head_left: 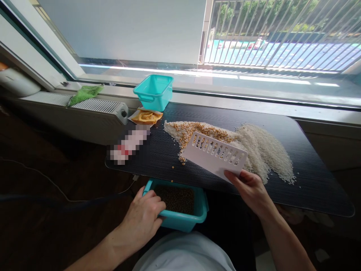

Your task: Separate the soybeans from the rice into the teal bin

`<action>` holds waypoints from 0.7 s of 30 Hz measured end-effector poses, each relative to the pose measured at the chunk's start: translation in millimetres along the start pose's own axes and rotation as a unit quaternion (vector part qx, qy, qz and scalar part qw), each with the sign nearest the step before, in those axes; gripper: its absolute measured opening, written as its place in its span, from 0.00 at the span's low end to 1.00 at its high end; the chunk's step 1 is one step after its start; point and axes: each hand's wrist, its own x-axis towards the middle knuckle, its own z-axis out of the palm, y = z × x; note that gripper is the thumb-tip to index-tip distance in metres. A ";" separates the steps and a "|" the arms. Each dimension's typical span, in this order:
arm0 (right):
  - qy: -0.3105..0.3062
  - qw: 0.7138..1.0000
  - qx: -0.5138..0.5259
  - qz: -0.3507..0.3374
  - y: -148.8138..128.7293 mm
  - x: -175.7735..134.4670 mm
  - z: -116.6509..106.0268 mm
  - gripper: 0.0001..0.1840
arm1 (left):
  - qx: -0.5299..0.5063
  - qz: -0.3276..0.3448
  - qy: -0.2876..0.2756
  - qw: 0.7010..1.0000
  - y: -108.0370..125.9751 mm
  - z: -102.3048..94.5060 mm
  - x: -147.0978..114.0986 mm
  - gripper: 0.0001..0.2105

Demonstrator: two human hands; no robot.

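My left hand [148, 210] grips the left rim of a turquoise plastic tub [183, 222], held below the table's front edge. Dark brown grains or beans [177, 199] cover the tub's inside. Between the thumb and fingers of my right hand [251, 188] is a white plastic scraper [208, 160] with a row of slots, tilted above the table. Behind and beneath it spreads a pile of white rice [262, 146], with yellow peas or corn kernels [203, 130] mixed in at its left part. Some darker bits show through the slots.
The dark table [310, 188] stands against the window sill. A second turquoise tub [158, 98] stands at the back left, near an orange-yellow packet [146, 116] and a blurred-out item [126, 146]. A green cloth [86, 94] lies on the radiator [98, 107]. A few kernels lie near the front edge.
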 end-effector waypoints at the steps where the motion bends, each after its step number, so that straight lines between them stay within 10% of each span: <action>1: 0.006 1.000 -0.002 -0.002 -0.5 -1.7 -2.2 0.25 | -0.001 0.001 0.000 1.000 -0.2 -0.2 0.3 0.06; 21: 0.032 0.999 -0.007 0.019 6.9 -15.3 -12.0 0.27 | 0.002 0.004 0.006 1.000 -1.4 -0.8 0.7 0.05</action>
